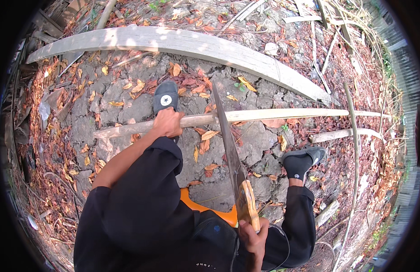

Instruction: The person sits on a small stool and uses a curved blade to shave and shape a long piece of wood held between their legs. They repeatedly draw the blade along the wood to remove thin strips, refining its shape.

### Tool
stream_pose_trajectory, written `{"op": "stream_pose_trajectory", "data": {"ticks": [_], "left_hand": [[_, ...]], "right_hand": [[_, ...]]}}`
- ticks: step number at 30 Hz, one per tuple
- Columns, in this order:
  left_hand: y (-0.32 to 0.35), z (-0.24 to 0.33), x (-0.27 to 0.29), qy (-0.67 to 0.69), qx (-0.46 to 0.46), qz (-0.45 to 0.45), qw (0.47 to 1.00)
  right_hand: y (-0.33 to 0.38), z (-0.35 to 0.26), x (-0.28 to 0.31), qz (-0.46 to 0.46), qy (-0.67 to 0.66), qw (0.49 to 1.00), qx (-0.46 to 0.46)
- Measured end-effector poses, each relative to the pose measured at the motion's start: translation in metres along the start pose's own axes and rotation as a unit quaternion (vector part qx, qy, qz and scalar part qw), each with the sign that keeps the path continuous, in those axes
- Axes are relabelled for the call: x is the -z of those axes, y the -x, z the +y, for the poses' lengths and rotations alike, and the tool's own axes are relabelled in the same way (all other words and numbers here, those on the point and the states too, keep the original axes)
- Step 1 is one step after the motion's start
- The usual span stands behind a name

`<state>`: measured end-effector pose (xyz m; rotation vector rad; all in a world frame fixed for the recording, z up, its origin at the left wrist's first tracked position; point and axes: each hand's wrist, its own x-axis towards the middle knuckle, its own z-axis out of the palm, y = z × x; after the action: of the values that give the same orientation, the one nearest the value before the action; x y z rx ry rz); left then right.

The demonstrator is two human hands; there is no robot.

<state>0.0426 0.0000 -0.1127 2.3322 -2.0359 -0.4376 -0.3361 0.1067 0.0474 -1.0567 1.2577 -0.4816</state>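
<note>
My left hand (169, 122) is closed around a long, pale wooden pole (273, 114), close to my left shoe. The pole lies crosswise in front of me; its left part is rounder and darker, its right part paler. In my right hand (254, 235) is the wooden handle of a hand saw (230, 152). The saw's long, dark blade points away from me, and its narrow end crosses the pole to the right of my left hand. Whether the teeth touch the wood cannot be made out.
A thick grey beam (182, 42) lies beyond the pole. My dark slip-on shoes (165, 97) rest on cracked, leaf-strewn soil. An orange seat (205, 208) shows beneath me. Thin sticks (353, 149), a short branch (341, 134) and a corrugated fence (407, 136) are at right.
</note>
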Motion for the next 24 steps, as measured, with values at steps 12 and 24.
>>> {"op": "stream_pose_trajectory", "data": {"ticks": [12, 24], "left_hand": [[0.007, -0.001, -0.005, 0.007, -0.004, -0.006, 1.0], [0.016, 0.0, 0.006, -0.005, 0.01, -0.011, 1.0]], "right_hand": [[-0.046, 0.015, -0.026, 0.042, -0.017, 0.999, -0.009], [-0.039, 0.013, -0.008, 0.038, -0.01, 0.999, -0.011]]}}
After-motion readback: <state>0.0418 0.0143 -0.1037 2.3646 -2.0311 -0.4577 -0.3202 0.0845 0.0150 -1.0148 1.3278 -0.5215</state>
